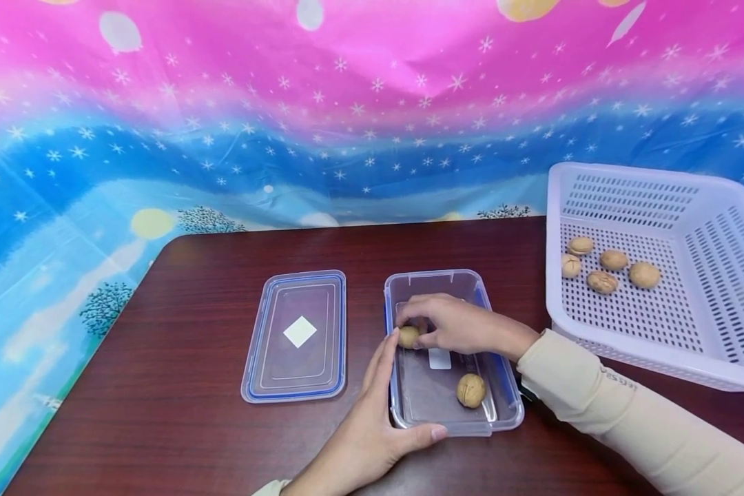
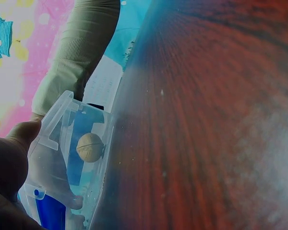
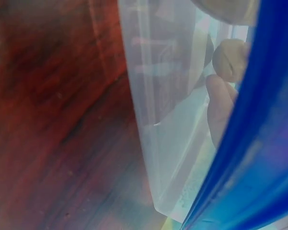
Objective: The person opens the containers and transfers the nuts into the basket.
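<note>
A clear plastic food container (image 1: 424, 413) with blue side strips stands uncovered on the table. My right hand (image 1: 455, 324) reaches into it and pinches a walnut (image 1: 408, 337) between thumb and fingers by the left wall. In the right wrist view that walnut (image 3: 228, 61) shows through the clear side, beside a fingertip. Another walnut (image 1: 471, 390) lies loose on the container floor near its front right; the left wrist view shows this walnut (image 2: 90, 147) too. My left hand (image 1: 372, 427) rests against the container's near left corner, fingers straight along the left side, thumb on the front rim.
A clear lid (image 1: 294, 368) with a blue seal and a white diamond sticker lies flat left of the container. At the right stands a white perforated basket (image 1: 651, 344) with several walnuts (image 1: 613, 260). A patterned cloth (image 1: 347, 158) hangs behind the dark wooden table (image 1: 161, 386).
</note>
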Action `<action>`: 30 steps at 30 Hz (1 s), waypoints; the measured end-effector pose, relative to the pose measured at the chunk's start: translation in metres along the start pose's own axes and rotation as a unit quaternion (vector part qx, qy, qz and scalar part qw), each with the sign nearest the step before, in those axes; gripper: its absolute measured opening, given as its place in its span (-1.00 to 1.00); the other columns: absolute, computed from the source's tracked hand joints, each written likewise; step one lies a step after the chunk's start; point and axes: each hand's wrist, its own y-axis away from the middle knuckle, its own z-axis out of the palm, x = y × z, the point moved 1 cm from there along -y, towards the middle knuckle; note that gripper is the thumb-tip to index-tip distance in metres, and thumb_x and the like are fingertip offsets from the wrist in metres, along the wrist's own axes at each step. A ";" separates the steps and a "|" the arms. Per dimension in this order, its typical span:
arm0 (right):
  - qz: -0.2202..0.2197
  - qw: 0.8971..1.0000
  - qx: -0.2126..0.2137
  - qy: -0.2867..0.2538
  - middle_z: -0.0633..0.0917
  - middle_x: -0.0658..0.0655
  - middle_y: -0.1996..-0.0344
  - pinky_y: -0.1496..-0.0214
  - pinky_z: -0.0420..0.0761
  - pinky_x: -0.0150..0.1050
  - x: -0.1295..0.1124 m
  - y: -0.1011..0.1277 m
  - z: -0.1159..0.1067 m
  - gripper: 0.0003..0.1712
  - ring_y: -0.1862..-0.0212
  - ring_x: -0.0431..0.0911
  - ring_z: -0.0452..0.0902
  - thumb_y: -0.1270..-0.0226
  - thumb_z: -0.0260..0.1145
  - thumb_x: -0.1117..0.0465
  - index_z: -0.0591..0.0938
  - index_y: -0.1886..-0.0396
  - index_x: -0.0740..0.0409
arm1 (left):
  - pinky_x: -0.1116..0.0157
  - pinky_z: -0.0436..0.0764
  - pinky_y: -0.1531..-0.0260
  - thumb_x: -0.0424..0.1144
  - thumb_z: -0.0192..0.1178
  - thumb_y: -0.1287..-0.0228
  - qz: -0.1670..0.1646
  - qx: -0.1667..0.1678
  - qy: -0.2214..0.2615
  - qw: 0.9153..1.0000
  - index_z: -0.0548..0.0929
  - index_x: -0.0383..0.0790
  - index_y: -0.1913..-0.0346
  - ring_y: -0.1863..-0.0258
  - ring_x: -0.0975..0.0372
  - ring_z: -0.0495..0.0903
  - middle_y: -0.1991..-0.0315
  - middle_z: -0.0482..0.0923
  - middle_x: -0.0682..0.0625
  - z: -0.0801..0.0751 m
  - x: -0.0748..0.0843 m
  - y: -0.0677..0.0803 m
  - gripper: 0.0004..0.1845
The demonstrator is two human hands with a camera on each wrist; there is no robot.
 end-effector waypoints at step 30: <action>0.005 0.998 0.052 -0.038 0.74 -0.02 0.03 -0.03 0.64 -0.14 -0.004 0.009 -0.009 -0.64 0.08 -0.17 0.56 -0.36 0.41 0.42 0.74 -0.08 0.04 | -0.24 0.22 -0.48 0.15 0.58 -0.09 -0.001 -0.003 0.000 1.000 -0.20 0.43 -0.69 -0.64 0.07 0.03 -0.72 -0.17 0.16 -0.001 0.000 0.000 0.31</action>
